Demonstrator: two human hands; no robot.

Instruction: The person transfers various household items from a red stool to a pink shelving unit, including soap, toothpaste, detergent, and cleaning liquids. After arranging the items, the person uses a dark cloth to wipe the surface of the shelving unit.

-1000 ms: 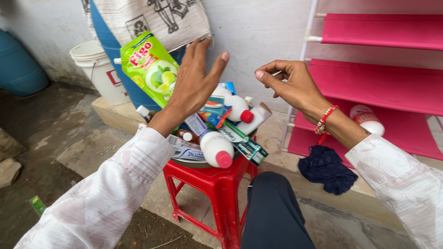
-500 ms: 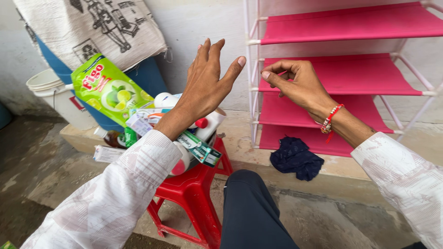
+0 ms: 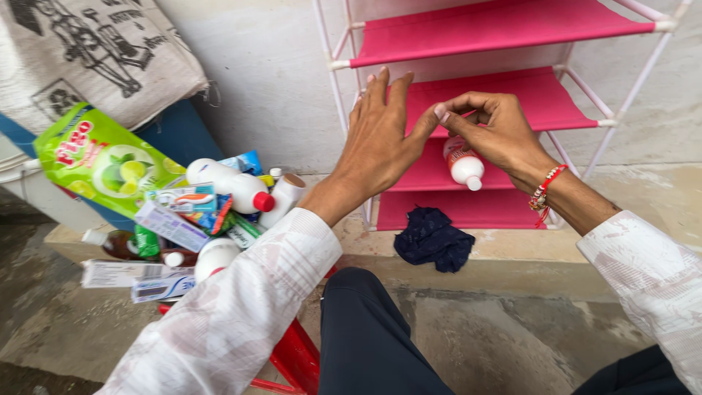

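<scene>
My left hand [image 3: 382,143] is raised with flat, spread fingers in front of the pink fabric shelf rack [image 3: 512,29]. It holds nothing. My right hand [image 3: 491,132] is beside it, its fingers curled and pinched at the left thumb's tip, with nothing visible in them. Behind the right hand a white bottle with a red label [image 3: 463,165] lies on a lower pink shelf. At my left a red stool [image 3: 296,352] carries a pile of toiletries: a green pouch [image 3: 102,157], a white bottle with a red cap [image 3: 230,187] and toothpaste boxes [image 3: 170,225].
A dark blue cloth [image 3: 433,238] lies on the concrete ledge below the rack. A printed sack [image 3: 80,51] hangs over a blue barrel [image 3: 183,133] at the left, next to a white bucket [image 3: 25,192]. My dark-trousered knee [image 3: 365,329] is below the hands.
The view has swung right toward the pink rack. Both hands have moved to the rack and closed together until the right fingertips meet the left thumb.
</scene>
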